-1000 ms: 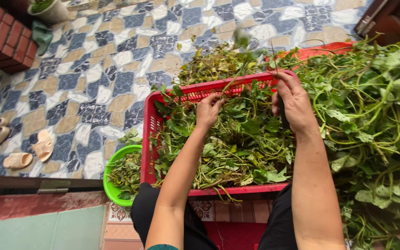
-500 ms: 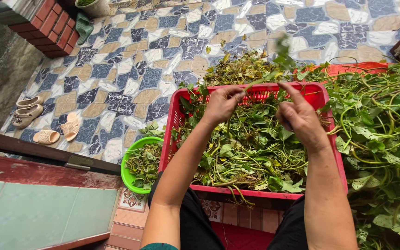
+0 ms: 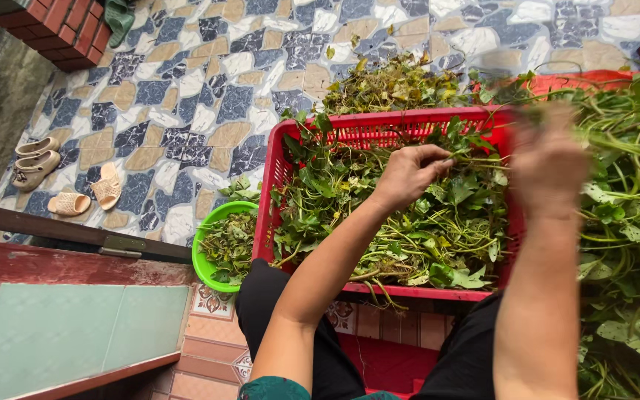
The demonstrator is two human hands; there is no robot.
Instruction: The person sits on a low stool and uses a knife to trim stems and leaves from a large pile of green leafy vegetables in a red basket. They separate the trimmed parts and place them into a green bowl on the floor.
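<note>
Over the red plastic crate (image 3: 379, 127) heaped with leafy green vegetable stems (image 3: 409, 230), the left hand (image 3: 407, 174) is closed, pinching one thin stem (image 3: 475, 158) that runs toward the right. Half a second ago both hands hovered together above the heap; now the right hand (image 3: 550, 167) has swung to the crate's right edge and is motion-blurred, so its grip cannot be told. That suggests the stem is being pulled or stripped between them. A green bowl (image 3: 212, 230) of picked leaves sits just beside the crate's left wall, and a loose pile of greens (image 3: 631, 222) lies to the right.
</note>
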